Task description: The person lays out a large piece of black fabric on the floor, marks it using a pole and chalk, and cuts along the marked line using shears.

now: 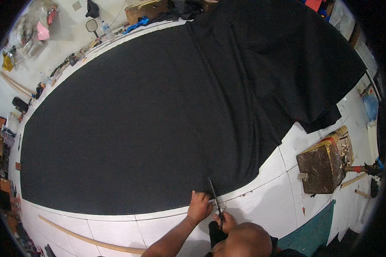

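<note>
A large sheet of black cloth (128,128) lies spread over white floor tiles, smooth on the left and rumpled in folds on the right. My right hand (229,221) is closed around the handles of a pair of scissors (213,188), whose long blades point away from me over the cloth's near edge. How far the blades are parted is hard to see. Just left of the scissors, my left hand (199,206) has its fingers curled on that same edge, gripping the cloth.
A worn brown block with a yellow top (321,167) sits at the right, beside a tool handle (358,168). A green mat (315,229) is at the lower right. A long wooden strip (90,240) lies near left. Clutter (0,141) lines the left side.
</note>
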